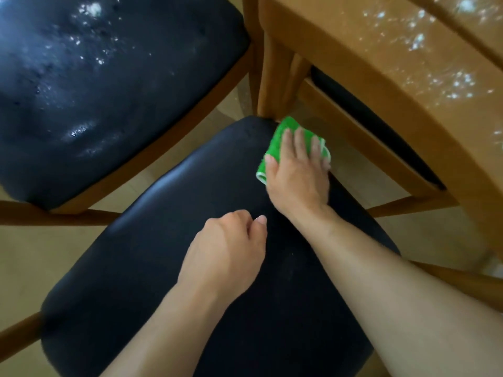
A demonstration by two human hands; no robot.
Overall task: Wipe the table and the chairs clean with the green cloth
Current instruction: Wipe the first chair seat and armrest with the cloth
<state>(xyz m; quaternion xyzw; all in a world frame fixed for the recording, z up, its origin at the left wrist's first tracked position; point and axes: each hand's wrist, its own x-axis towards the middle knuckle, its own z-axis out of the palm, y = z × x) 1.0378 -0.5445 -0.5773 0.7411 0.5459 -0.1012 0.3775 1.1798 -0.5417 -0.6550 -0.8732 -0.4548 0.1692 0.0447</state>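
A black padded chair seat (152, 262) on a wooden frame fills the middle and lower view. My right hand (296, 175) lies flat on the folded green cloth (283, 131), pressing it onto the seat's far right corner, close to the table leg (268, 74). My left hand (226, 254) hovers over the middle of the same seat with its fingers curled loosely and nothing in it. The wooden table (394, 69) runs along the upper right, its top speckled with light spots.
A second black-seated chair (103, 85) stands at the upper left, its seat glinting with light spots. A third chair's seat (381, 123) is tucked under the table at the right. Pale wooden floor (35, 257) shows between the chairs.
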